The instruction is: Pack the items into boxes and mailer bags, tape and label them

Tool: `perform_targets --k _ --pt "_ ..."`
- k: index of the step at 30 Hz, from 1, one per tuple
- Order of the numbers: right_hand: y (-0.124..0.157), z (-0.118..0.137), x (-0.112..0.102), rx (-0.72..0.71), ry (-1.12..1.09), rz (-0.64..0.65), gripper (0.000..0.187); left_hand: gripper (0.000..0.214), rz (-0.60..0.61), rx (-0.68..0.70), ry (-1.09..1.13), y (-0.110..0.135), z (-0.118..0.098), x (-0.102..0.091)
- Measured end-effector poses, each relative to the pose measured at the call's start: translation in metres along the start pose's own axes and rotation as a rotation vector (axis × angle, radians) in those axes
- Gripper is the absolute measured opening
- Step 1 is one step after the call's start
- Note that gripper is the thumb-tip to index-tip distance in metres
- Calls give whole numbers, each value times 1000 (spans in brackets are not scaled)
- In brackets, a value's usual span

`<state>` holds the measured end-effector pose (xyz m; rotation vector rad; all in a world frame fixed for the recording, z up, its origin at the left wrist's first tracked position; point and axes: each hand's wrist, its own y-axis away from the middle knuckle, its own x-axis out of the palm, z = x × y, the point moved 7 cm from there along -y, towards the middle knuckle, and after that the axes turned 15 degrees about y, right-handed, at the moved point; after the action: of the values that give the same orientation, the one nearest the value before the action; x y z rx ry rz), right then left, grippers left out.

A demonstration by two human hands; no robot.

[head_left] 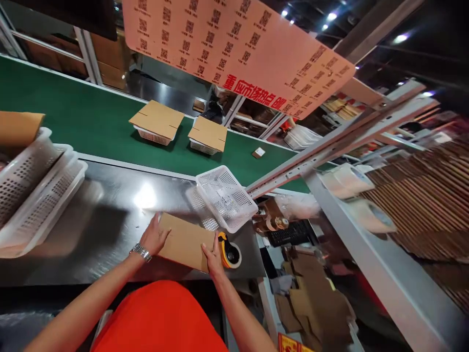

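A closed brown cardboard box (185, 240) rests on the metal worktable (110, 195) right in front of me. My left hand (156, 237), with a metal watch at the wrist, grips its left end. At the right end, my right hand (213, 254) clasps the box, thumb on the top face and fingers along the side. Just beyond that hand lies a yellow tape dispenser (229, 251) with a roll in it. Behind the box a white perforated plastic basket (227, 198) leans at the table's back right corner.
A green conveyor belt (102, 132) runs behind the table, carrying two baskets topped with cardboard (157, 119) and a small box (258, 152). Stacked white baskets (44, 205) stand at left. A metal post (286, 171), tape rolls (370, 215) and a keyboard (291, 234) are at right. A QR-code board (234, 49) hangs above.
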<state>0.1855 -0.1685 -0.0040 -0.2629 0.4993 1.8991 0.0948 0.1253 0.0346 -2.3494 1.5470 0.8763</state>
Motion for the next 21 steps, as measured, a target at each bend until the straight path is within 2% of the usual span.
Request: perform_targets --k 2,5,7,10,12,15,19,21 --pt "2 -3 -1 75 -88 -27 117 73 29 190 -163 12 -19 10" --pt "1 -5 0 95 -144 -47 121 88 339 475 -287 43 -43 50" --pt "-1 -9 3 80 -146 -52 116 101 453 529 -351 57 -46 70" --pt "-7 -17 1 33 -44 -45 103 95 414 500 -438 59 -41 85" --pt "-9 -24 -9 -8 92 -37 95 92 392 510 -450 56 -38 90" --pt "-3 -42 -44 -47 261 -92 91 89 364 499 -474 55 -34 98" --pt "10 -81 -104 -45 454 -245 94 77 250 379 -480 61 -37 108" --pt "8 -100 -117 -37 577 -224 94 76 200 315 -473 65 -39 114"
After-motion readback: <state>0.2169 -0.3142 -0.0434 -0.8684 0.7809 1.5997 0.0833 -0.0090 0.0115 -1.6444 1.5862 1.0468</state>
